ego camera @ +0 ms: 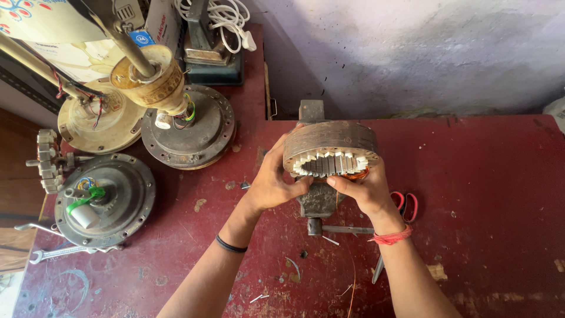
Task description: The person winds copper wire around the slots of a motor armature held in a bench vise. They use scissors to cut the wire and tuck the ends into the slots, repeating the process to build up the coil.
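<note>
i see both hands clamped on the stator ring [329, 144] near the table's [488, 176] rear edge. left hand [273, 182] grips its left side, right hand [362, 191] its underside.

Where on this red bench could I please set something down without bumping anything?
The widest bare patch of the red bench lies right of the scissors, up to the wall. A smaller one lies between the forearms, strewn with wire bits. The left side is crowded with motor housings, a spanner and fan parts. Both hands hold the ring-shaped motor core over the vise.
</note>
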